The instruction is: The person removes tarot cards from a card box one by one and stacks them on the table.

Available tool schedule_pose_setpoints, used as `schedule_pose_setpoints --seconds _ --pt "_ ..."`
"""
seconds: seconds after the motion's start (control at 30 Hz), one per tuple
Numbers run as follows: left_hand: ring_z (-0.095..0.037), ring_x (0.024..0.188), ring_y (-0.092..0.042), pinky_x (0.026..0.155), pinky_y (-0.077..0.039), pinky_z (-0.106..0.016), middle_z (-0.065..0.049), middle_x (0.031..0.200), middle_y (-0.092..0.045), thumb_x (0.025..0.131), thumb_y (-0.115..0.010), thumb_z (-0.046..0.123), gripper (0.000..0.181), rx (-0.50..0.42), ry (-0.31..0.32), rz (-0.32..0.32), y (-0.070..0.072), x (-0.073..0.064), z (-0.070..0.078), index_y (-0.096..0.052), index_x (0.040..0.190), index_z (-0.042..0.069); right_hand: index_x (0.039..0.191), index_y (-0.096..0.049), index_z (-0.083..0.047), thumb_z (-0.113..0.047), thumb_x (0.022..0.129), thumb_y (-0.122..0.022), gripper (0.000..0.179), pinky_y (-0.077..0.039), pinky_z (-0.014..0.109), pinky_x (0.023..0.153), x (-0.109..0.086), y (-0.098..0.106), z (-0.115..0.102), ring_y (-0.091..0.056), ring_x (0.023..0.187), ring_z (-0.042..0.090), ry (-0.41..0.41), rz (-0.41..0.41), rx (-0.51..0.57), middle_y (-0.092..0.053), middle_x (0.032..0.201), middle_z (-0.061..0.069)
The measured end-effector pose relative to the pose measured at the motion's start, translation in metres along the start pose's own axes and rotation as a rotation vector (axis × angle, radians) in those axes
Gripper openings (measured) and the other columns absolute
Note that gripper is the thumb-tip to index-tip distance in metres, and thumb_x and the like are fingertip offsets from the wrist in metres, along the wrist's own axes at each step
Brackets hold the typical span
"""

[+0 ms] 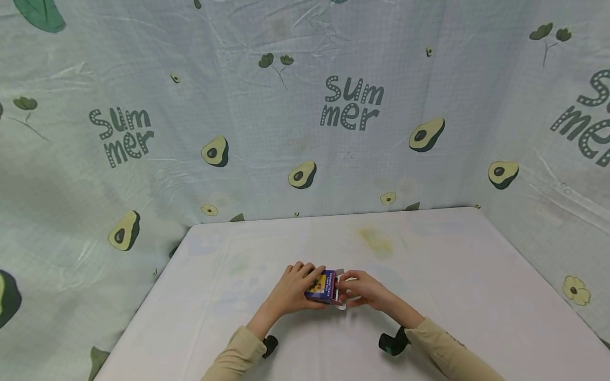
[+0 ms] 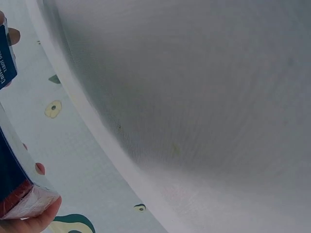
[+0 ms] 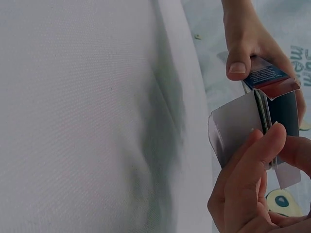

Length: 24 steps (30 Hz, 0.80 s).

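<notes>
- We find the left hand (image 1: 292, 290) gripping a small blue box (image 1: 318, 286), which is between both hands over the white table (image 1: 267, 248); whether it touches the tabletop we cannot tell.
- The right hand (image 1: 363, 290) has fingertips at the box's open end, by a thin stack (image 3: 263, 109); whether they pinch it we cannot tell, fingers masking the contact.
- Left fingers partly cover the box's picture.
- The left wrist view crops the box, truncating its lettering.
</notes>
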<state>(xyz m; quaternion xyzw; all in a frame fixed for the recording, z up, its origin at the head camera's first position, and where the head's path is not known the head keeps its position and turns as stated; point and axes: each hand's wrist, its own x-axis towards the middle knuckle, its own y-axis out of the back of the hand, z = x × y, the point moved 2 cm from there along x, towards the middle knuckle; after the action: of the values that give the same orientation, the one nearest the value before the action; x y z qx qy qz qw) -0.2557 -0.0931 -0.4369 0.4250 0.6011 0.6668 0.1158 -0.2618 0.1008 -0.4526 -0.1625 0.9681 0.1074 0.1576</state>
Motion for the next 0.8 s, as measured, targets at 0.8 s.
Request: schedule_pose_setpoints --seconds 0.8 --pt "-0.013 0.088 -0.045 0.073 -0.04 -0.032 0.002 0.106 -0.052 0.063 -0.065 0.064 0.082 -0.006 0.03 -0.046 0.0 -0.004 -0.002 -0.046 0.129 0.02 0.105 -0.052 0.0 -0.021 0.082 -0.062 0.033 -0.051 0.028 0.06 -0.006 0.011 0.0 -0.065 0.073 0.012 0.025 -0.026 -0.008 -0.066 0.086 0.004"
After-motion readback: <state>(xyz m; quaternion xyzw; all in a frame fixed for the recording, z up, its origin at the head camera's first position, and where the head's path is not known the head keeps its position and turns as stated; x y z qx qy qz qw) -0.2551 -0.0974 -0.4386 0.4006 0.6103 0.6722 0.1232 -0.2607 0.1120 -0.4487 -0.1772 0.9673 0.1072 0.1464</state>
